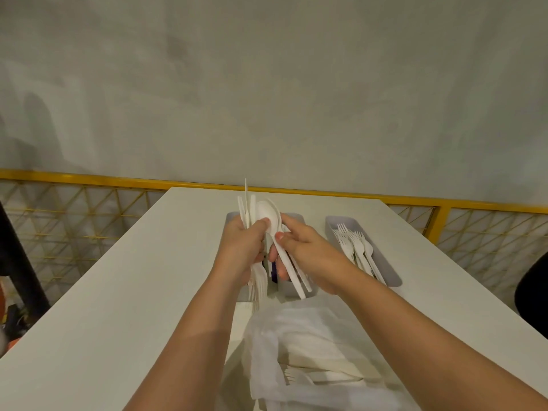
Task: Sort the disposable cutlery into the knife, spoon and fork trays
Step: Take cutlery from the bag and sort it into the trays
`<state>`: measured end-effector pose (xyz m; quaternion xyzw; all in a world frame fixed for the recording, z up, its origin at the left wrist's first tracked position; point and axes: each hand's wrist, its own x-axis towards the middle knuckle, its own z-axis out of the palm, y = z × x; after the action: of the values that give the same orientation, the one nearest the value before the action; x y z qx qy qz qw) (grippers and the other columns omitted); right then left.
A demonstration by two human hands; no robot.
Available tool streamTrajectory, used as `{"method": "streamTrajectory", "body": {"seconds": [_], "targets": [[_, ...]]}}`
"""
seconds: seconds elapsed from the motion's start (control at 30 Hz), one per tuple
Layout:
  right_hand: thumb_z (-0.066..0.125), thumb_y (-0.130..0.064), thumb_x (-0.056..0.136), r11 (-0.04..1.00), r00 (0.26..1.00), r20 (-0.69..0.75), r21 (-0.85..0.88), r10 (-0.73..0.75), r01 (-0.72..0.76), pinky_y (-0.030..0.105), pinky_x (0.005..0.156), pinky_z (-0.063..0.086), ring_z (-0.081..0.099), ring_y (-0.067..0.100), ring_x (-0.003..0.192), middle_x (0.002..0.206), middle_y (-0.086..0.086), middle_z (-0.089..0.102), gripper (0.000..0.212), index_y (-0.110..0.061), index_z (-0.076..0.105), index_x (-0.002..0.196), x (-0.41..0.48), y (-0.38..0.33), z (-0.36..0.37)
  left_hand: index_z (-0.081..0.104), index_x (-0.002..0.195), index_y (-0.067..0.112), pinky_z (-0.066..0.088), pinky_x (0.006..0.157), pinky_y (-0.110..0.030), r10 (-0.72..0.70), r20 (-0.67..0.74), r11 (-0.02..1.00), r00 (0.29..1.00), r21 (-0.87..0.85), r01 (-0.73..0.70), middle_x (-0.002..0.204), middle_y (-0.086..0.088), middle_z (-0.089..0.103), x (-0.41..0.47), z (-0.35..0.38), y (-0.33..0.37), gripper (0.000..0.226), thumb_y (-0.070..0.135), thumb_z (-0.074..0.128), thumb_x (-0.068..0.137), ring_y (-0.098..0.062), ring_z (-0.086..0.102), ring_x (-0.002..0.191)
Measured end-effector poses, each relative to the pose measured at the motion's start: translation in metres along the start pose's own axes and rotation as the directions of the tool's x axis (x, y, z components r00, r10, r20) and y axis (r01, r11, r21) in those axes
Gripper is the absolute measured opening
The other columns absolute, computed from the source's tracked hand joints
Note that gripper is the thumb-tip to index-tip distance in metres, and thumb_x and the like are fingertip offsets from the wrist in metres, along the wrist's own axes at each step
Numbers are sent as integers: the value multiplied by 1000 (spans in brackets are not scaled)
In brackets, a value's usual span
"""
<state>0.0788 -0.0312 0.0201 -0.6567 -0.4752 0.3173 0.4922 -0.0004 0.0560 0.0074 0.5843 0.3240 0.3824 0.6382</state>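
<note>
My left hand (241, 247) grips a bundle of white plastic cutlery (248, 209), with handles and blades sticking up and fork tines hanging below the fist. My right hand (305, 250) pinches a white spoon (268, 216) by its neck, bowl up, the handle running down over the middle tray. Three grey trays lie side by side: the left tray (232, 216) and the middle tray (293, 216) are mostly hidden behind my hands, and the right tray (393, 277) holds several white forks (354, 243).
A white plastic bag (299, 345) with more cutlery inside lies on the white table (133, 292) just in front of me. A yellow mesh railing (89, 203) runs behind the table. A dark object (532, 286) sits at the right edge.
</note>
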Motion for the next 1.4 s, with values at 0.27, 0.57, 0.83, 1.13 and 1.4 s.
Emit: {"method": "streamTrajectory", "body": {"seconds": [0.27, 0.57, 0.83, 1.13, 1.4], "targets": [[33, -18, 102, 883, 956, 273, 417, 103, -214, 18, 37, 29, 34, 8, 40, 63, 5, 52, 33, -19, 43, 134, 0, 11, -3, 55, 88, 11, 28, 36, -18, 20, 29, 989, 999, -145, -16, 53, 1, 38, 9, -12, 2, 8, 15, 52, 94, -7, 33, 39], [36, 1, 95, 992, 932, -341, 64, 125, -109, 22, 46, 36, 38, 12, 54, 67, 5, 47, 31, -2, 60, 114, 34, 27, -45, 46, 80, 13, 26, 33, -14, -99, 68, 885, 993, -449, 119, 41, 7, 32, 17, -17, 2, 20, 17, 43, 99, -4, 28, 31], [39, -3, 94, 686, 922, -387, -666, 20, -294, 26, 74, 34, 50, 32, 113, 133, 19, 43, 48, -11, 36, 141, 59, 50, -26, 47, 82, 11, 31, 34, -15, -105, 118, 875, 987, -460, 148, 57, -1, 34, 16, -16, 2, 22, 14, 37, 101, -5, 32, 35], [40, -5, 92, 604, 945, -326, -745, 44, -285, 31, 79, 36, 49, 36, 113, 128, 21, 43, 34, -2, 42, 126, 67, 71, -2, 48, 85, 12, 33, 36, -17, -123, 119, 898, 985, -409, 162, 58, -1, 36, 16, -15, 1, 17, 12, 39, 100, -7, 33, 39], [46, -9, 94, 638, 959, -268, -724, 87, -261, 32, 93, 42, 48, 32, 123, 139, 20, 44, 39, -5, 47, 132, 65, 65, -10, 46, 96, 7, 44, 41, -21, -89, 147, 912, 985, -385, 140, 57, -4, 44, 14, -13, 1, 7, 11, 41, 99, -11, 43, 41]]}}
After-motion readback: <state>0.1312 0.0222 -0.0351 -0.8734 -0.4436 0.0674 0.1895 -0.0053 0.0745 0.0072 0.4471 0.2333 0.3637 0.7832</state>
